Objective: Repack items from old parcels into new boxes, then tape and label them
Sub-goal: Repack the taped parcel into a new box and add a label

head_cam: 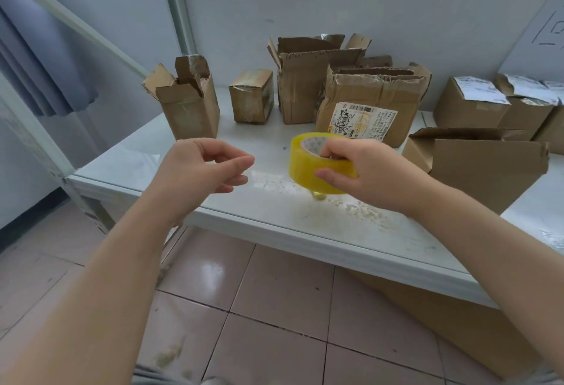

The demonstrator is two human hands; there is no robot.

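Yellow tape roll (300,165) in right hand (370,171)

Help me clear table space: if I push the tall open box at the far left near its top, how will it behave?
The tall open box stands narrow and high on the table, so a high push would probably tip it. Its torn flaps and creased walls suggest it may buckle rather than slide.

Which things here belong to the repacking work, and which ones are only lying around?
Belong to the job: yellow tape roll in right hand; torn-open parcels; open box; labelled boxes.
Lying about: blue curtain; cardboard under the table.
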